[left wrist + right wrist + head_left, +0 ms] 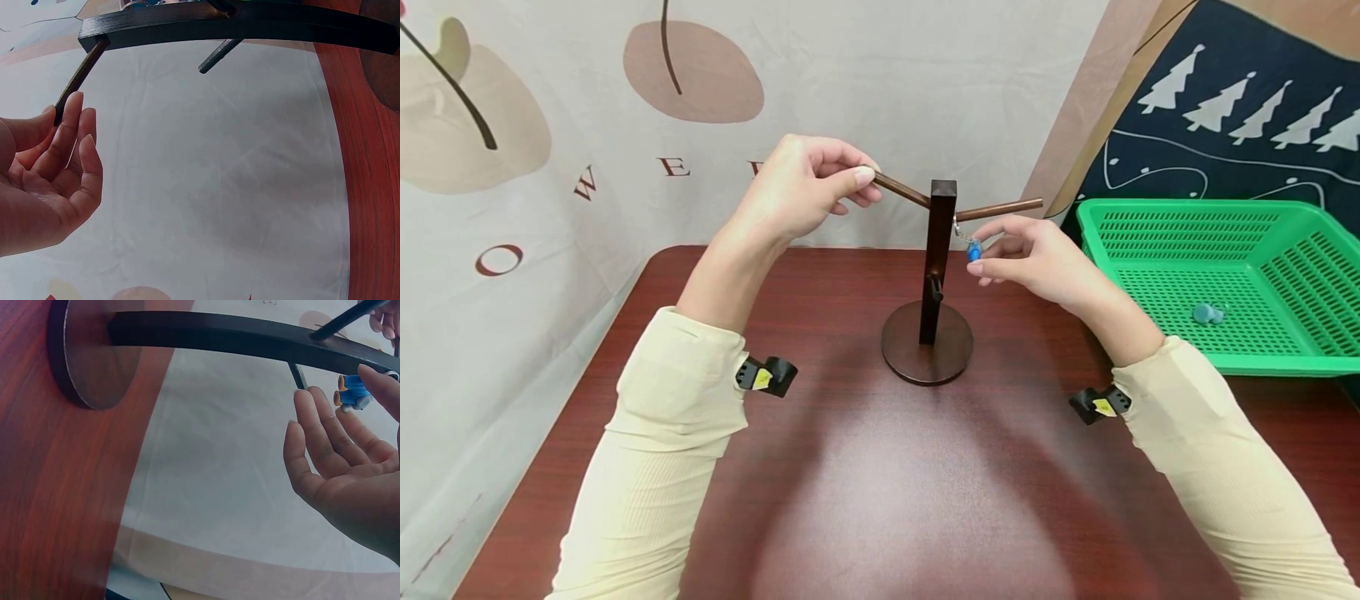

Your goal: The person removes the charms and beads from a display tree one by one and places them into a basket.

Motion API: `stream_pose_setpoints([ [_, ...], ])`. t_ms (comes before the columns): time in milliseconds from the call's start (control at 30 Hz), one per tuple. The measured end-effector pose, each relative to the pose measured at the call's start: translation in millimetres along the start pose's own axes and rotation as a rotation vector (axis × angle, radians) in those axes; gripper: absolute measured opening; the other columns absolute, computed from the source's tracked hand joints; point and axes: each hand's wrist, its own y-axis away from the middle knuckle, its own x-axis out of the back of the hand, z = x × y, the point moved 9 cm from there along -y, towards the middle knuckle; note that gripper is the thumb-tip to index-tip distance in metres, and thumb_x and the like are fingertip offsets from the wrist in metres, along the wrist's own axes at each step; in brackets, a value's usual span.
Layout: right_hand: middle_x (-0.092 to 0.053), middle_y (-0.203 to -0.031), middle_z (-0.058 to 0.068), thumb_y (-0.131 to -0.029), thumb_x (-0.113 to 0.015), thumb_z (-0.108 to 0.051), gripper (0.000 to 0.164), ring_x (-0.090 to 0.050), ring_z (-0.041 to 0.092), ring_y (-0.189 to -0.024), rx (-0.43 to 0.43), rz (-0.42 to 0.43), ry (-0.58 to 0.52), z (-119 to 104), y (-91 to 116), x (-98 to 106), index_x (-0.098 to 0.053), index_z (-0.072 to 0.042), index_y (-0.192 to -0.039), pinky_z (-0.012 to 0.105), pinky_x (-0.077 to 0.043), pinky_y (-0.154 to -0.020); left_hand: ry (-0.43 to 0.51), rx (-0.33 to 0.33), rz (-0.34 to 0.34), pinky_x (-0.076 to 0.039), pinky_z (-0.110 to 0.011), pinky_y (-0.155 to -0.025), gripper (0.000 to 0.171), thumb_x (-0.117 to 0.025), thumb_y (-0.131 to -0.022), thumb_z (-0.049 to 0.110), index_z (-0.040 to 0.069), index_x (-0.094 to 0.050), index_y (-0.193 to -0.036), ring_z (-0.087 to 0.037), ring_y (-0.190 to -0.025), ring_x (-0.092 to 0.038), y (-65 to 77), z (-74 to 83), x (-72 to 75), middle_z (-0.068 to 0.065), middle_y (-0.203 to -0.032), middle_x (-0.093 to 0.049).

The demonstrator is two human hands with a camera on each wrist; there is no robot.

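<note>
A dark wooden stand (pixel 942 250) with a round base and pegs rises from the table. With thumb and fingers, my left hand (pixel 808 187) pinches the end of its upper left peg (pixel 902 190); the left wrist view shows the same grip on the peg (pixel 80 80). On the upper right peg (pixel 1000 210), close to the post, a small blue figurine keychain (pixel 974 251) hangs by a silver chain (pixel 961 234). My right hand (pixel 1033 258) holds the figurine between thumb and fingers, the chain slanting toward it. In the right wrist view, the thumb partly covers the blue figurine (pixel 355 390).
A green plastic basket (pixel 1225 362) stands at the right, with a pale blue keychain (pixel 1207 313) lying inside it. Lower pegs (pixel 936 287) stick out of the post. Behind the reddish-brown table (pixel 850 500) hangs a printed cloth (pixel 865 83).
</note>
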Motion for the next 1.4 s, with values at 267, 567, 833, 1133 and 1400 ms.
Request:
stream_pose_setpoints([
  [267,-0.066,-0.085,0.007,-0.083,-0.068,-0.019,0.037,-0.063,0.018,-0.074,-0.01,0.021,0.008,-3,5,12,-0.056,-0.003,-0.114,0.026,-0.051,-0.068,-0.018,0.0,0.005,-0.048,-0.024,-0.068,0.017,-0.057,-0.091,0.013,0.001,-0.065,-0.101,-0.014,-0.083,-0.062,-0.4,-0.7,-0.2,-0.001,-0.077,-0.067],
  [567,-0.067,-0.087,0.007,-0.085,-0.067,-0.022,0.041,-0.064,0.019,-0.079,-0.021,0.033,0.09,-5,10,28,-0.053,-0.003,-0.119,0.024,-0.05,-0.07,-0.033,0.01,0.007,-0.047,-0.024,-0.068,0.017,-0.057,-0.091,0.014,0.002,-0.065,-0.101,-0.013,-0.083,-0.062,0.0,-1.3,0.2,-0.002,-0.078,-0.068],
  [833,-0.068,-0.088,0.006,-0.086,-0.065,-0.02,0.033,-0.065,0.018,-0.078,0.002,0.032,0.106,-8,15,38,-0.054,-0.002,-0.112,0.022,-0.05,-0.072,-0.027,0.004,0.004,-0.047,-0.023,-0.068,0.018,-0.057,-0.091,0.013,0.001,-0.064,-0.101,-0.013,-0.082,-0.062,1.1,-0.3,-0.2,-0.003,-0.079,-0.068],
  [1133,-0.068,-0.084,0.004,-0.085,-0.066,-0.016,0.03,-0.065,0.014,-0.074,0.023,0.053,0.092,-12,20,48,-0.056,-0.002,-0.109,0.021,-0.05,-0.068,-0.002,0.002,0.007,-0.047,-0.023,-0.066,0.017,-0.057,-0.091,0.012,0.0,-0.064,-0.1,-0.014,-0.081,-0.062,0.3,-1.3,-0.1,-0.002,-0.077,-0.067],
  [1400,-0.068,-0.084,0.002,-0.084,-0.067,-0.015,0.028,-0.065,0.013,-0.073,0.011,0.068,0.117,-11,24,56,-0.058,-0.006,-0.109,0.019,-0.05,-0.068,0.001,0.0,0.006,-0.047,-0.023,-0.066,0.017,-0.057,-0.091,0.012,0.0,-0.064,-0.1,-0.014,-0.081,-0.062,0.8,-0.9,-0.6,-0.002,-0.076,-0.067],
])
